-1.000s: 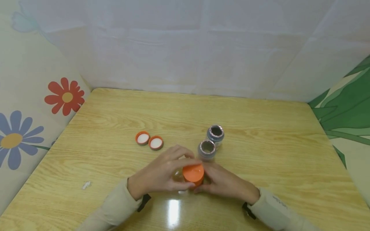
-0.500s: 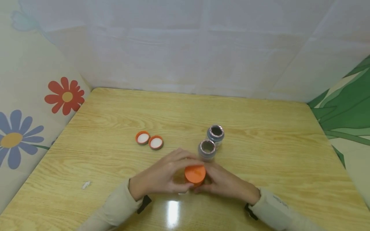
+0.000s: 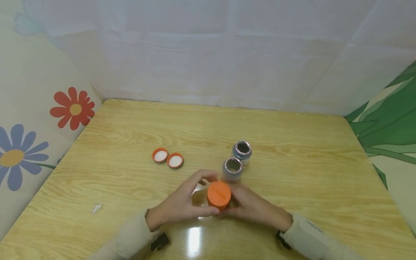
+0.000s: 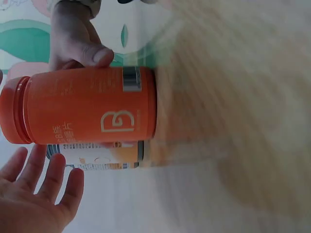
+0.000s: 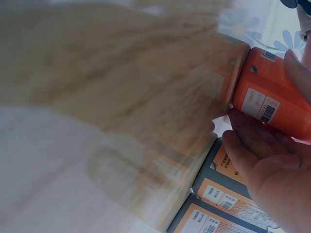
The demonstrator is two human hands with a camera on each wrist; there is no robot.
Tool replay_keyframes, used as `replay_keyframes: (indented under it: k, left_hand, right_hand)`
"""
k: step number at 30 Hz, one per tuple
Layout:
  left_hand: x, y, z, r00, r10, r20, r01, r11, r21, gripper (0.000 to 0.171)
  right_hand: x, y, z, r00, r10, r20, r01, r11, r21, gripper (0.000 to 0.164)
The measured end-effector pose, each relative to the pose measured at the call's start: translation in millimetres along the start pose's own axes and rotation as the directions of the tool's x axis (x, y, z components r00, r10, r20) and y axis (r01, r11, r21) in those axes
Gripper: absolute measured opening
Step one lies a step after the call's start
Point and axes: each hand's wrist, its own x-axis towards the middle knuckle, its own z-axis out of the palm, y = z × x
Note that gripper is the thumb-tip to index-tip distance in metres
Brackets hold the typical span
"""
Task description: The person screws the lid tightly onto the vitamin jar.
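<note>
An orange bottle with its orange lid on stands upright on the table. My right hand grips its body from the right, the thumb showing on its side in the left wrist view. Around the left of the lid my left hand is spread wide. Its fingers are relaxed and apart from the bottle, while in the head view its thumb overlaps the lid's near edge. Just behind stand two uncapped grey bottles, the nearer one and the farther one, with ragged foil around their mouths.
Two orange-and-grey lids, one beside the other, lie inside up with white liners at the left. A small white scrap lies on the wooden table. A white sheet hangs behind the table's far edge.
My left fingers have come off the orange lid and spread open towards the left. The bottle has shifted slightly right; my right hand has kept its hold on it.
</note>
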Motion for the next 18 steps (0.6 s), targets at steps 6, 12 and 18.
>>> replay_keyframes:
  k: [6,12,18]
  left_hand:
    - [-4.6,-4.1,2.2,0.999,-0.047,-0.026,0.045,0.996,-0.08,0.053]
    - [-4.5,-4.7,6.3,1.0,-0.003,-0.024,0.001,0.997,-0.075,0.058]
    - [-1.0,-3.9,13.4,1.0,0.0,-0.011,-0.001,0.996,-0.085,0.073]
  right_hand:
    - [-0.1,0.1,1.5,1.0,0.025,0.016,-0.025,0.999,0.034,0.054]
    - [-0.8,-0.5,1.1,0.999,0.034,0.016,-0.035,0.999,0.036,0.057]
    - [-0.9,-1.6,0.2,1.0,0.023,-0.003,-0.023,0.999,-0.03,0.059]
